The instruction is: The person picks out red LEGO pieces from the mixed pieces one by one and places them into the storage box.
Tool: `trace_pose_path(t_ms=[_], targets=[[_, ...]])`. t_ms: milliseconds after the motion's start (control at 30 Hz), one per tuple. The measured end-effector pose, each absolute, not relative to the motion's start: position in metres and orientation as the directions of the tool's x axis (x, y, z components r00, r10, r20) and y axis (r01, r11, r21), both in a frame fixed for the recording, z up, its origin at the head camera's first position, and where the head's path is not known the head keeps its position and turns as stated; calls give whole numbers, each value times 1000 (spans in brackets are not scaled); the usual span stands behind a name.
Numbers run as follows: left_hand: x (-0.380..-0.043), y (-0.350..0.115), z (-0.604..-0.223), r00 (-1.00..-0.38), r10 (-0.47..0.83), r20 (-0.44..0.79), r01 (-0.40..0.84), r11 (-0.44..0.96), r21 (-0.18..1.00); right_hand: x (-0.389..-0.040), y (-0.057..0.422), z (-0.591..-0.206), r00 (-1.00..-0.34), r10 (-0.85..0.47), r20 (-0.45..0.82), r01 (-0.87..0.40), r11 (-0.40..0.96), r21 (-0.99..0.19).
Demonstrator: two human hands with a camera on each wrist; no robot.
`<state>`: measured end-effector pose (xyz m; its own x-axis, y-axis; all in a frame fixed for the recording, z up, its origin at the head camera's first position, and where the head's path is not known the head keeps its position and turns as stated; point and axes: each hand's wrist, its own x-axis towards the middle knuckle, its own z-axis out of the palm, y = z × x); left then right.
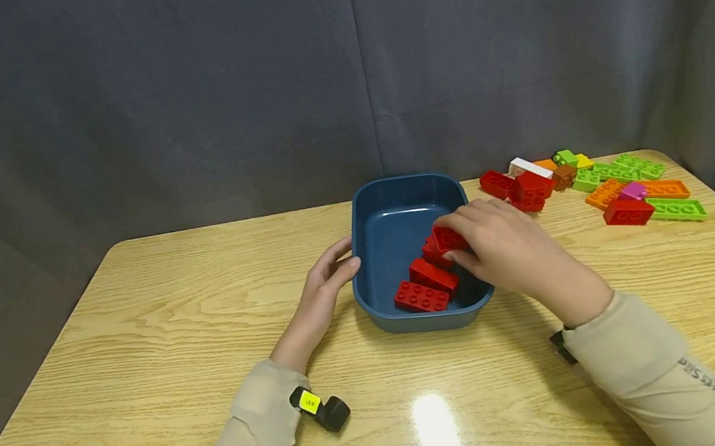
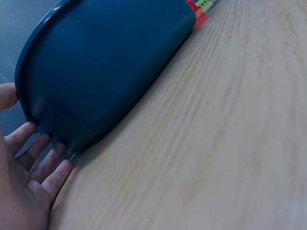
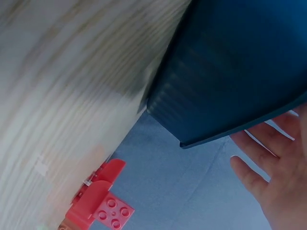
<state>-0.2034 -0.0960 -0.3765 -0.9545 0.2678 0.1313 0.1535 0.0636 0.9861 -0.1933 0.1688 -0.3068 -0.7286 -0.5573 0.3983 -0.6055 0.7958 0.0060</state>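
A dark blue plastic bin [image 1: 423, 322] stands on the wooden table. My right hand [image 1: 517, 246] reaches over its right rim and pinches a red toy brick [image 1: 449, 238] between thumb and fingers. Beneath that brick lie several red bricks [image 1: 421, 296] along the right and front part of the bin's floor. At the left side, my left hand [image 1: 324, 281] touches the bin with its fingertips, and the thumb is by the rim. In the left wrist view the left fingers [image 2: 48, 160] are nearly straight against the outer wall. The held brick is hidden in the right wrist view.
Right of the bin, red bricks [image 1: 529, 190] are heaped beside a white brick [image 1: 530, 168]. Farther right lie green plates [image 1: 677, 209], orange pieces [image 1: 664, 189], a purple piece [image 1: 633, 191] and another red brick [image 1: 628, 212]. A grey curtain [image 1: 221, 106] hangs behind the table.
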Motion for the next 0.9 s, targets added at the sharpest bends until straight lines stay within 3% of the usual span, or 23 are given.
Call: trace_pose_path(t_ms=[900], targets=[[-203,-96,-376,-955,267,131,152,61,986,-196,170,-313,-718,-568,401,-621,784,-1]])
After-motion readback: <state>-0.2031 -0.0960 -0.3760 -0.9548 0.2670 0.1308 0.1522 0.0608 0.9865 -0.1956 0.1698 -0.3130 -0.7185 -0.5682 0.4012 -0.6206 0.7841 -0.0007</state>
